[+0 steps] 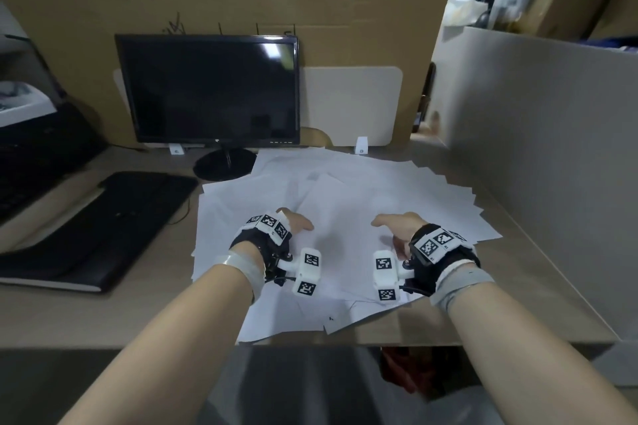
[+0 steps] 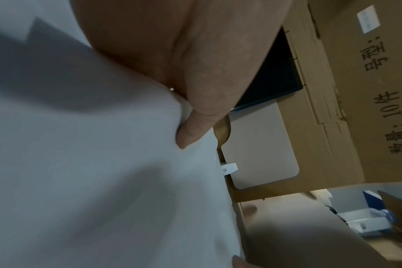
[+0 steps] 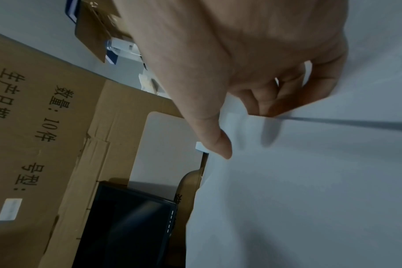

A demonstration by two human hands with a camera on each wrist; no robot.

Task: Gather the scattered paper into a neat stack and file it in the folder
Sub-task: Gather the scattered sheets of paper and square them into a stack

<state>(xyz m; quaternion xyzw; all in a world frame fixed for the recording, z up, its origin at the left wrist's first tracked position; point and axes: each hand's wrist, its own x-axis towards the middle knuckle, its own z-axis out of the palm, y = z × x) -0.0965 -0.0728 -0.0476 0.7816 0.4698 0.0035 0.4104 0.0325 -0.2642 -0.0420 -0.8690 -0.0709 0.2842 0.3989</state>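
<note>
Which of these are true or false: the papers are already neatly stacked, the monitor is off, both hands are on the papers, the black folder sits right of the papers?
1. The papers are neatly stacked. False: they lie fanned out and overlapping across the desk.
2. The monitor is dark. True.
3. The left hand and right hand are both on the papers. True.
4. The black folder sits right of the papers. False: it lies to their left.

Desk (image 1: 538, 290) bears scattered paper (image 1: 362, 190), folder (image 1: 96, 228), monitor (image 1: 210, 90).
</note>
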